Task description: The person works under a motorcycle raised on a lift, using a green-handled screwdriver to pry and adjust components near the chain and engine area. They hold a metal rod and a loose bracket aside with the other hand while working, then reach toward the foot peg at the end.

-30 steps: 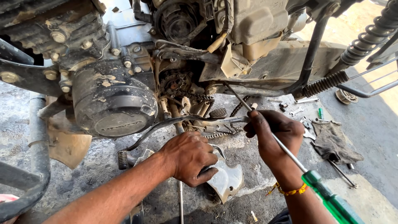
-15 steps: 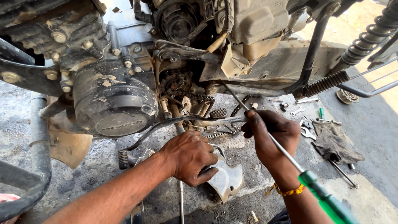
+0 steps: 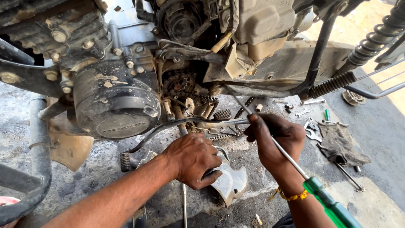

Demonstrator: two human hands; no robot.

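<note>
**Screwdriver up at the chain, cover pinned on the ground**

Your screwdriver is long and thin: bare steel shaft, bright green handle trailing past your wrist at lower right. Its tip reaches up toward the greasy chain under the motorcycle engine. Your right hand is wrapped tight around the shaft, fingers fully closed on it. Your left hand is curled down over the pale metal cover lying on the concrete, fingers clamped on its top edge. A dirty rag and loose wrenches lie just right of your hands.
</note>
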